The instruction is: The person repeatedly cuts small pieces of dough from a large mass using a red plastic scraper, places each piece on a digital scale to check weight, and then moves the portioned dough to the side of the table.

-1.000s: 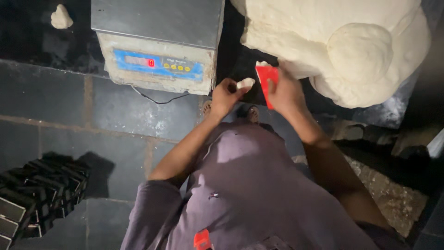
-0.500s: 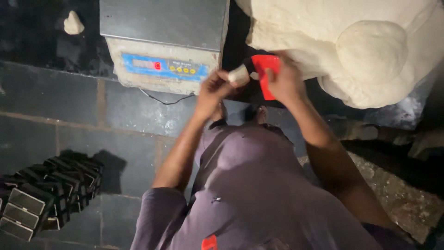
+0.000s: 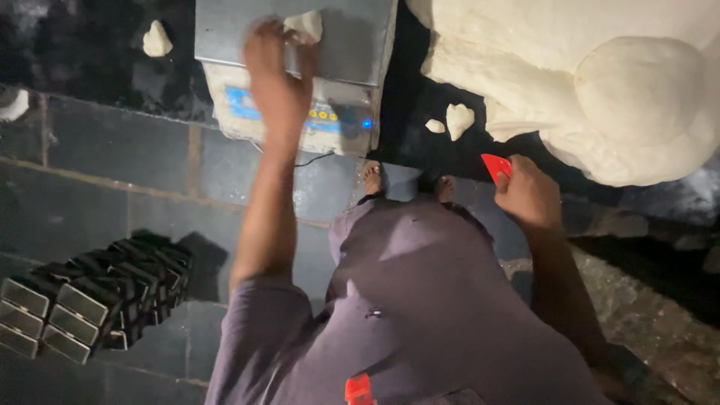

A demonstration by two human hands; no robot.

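My left hand (image 3: 276,79) reaches out over the steel pan of a weighing scale (image 3: 352,52), its fingertips on a small lump of pale dough (image 3: 306,25) lying on the pan. My right hand (image 3: 529,193) is closed around a red plastic scraper (image 3: 496,165) just below a very large mass of white dough (image 3: 600,82) on the dark counter. Two small dough scraps (image 3: 454,120) lie on the counter between the scale and the big mass.
Another dough piece (image 3: 156,39) sits on the counter left of the scale. A stack of dark metal baking tins (image 3: 82,296) stands on the tiled floor at lower left. My bare feet (image 3: 373,180) show below the counter's edge.
My left hand carried a small dough piece from beside the scraper up to the scale pan. My right hand with the scraper dropped away from the big dough mass.
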